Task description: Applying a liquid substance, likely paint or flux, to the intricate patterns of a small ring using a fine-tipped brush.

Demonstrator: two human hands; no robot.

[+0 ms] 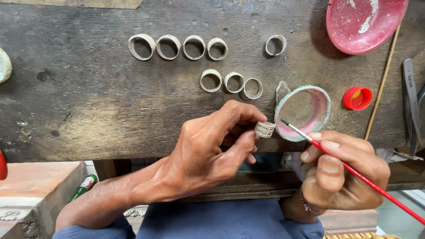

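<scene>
We pinch a patterned silver ring (264, 129) between the thumb and fingertips of our left hand (212, 146), just right of the frame's centre, over the near edge of the dark wooden bench (88, 110). Our right hand (341, 175), at the lower right, has its fingers pressed together around a red-handled fine brush (354, 170). The brush's dark tip points up and left, very near the ring but apart from it, and lies in front of a small pink dish with a crusted greenish rim (325, 104).

Eight plain metal bands wait on the bench: a row of four (177, 47) at upper centre-left, three more (231, 82) just below and to the right, and a single one (276, 45) further right. From here we cannot tell which of them, if any, have been coated. By our judgement the work is in the middle of one ring, with the brush poised to touch it and the other bands likely yet to be handled or set aside done.

A red bowl with white residue (380, 26) sits at the upper right, a red bottle cap (357, 98) beside the pink dish, and metal tweezers (411, 102) at the right edge.
</scene>
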